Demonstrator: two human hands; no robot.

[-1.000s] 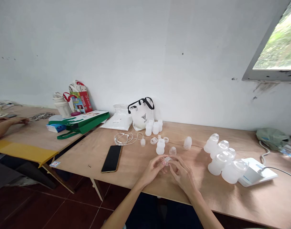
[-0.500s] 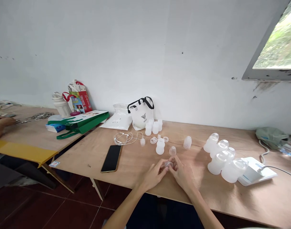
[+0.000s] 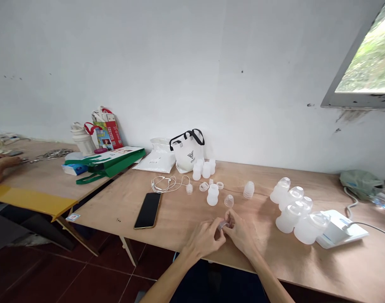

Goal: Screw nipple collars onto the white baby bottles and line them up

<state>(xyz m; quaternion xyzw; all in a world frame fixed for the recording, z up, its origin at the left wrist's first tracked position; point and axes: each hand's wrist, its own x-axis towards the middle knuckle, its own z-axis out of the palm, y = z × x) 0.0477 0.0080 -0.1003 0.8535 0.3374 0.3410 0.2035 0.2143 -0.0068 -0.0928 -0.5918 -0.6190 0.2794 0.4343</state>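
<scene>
Near the table's front edge, my left hand point(image 3: 204, 238) and my right hand point(image 3: 239, 234) meet with fingers closed around a small translucent plastic ring point(image 3: 223, 224). Part of the ring is covered by the fingers, and I cannot tell if something sits inside it. Just beyond my right fingertips stands a clear dome cap point(image 3: 229, 200). Behind it is a frosted bottle point(image 3: 213, 195), upright, with loose plastic rings point(image 3: 204, 187) around it. A domed piece with a ridged base point(image 3: 248, 190) stands to the right, and a smaller nipple-like piece point(image 3: 189, 189) to the left.
Several capped frosted bottles point(image 3: 291, 215) stand at right beside a white device point(image 3: 342, 229) with a cable. More bottles point(image 3: 206, 169) are by a white bag point(image 3: 188, 153). A phone point(image 3: 147, 210) and white earphones point(image 3: 167, 184) lie left. Another person's hand point(image 3: 3, 166) is at far left.
The ring has been tilted between my fingers and sits slightly lower. My left hand has turned so its back shows more. The other pieces keep their places on the table.
</scene>
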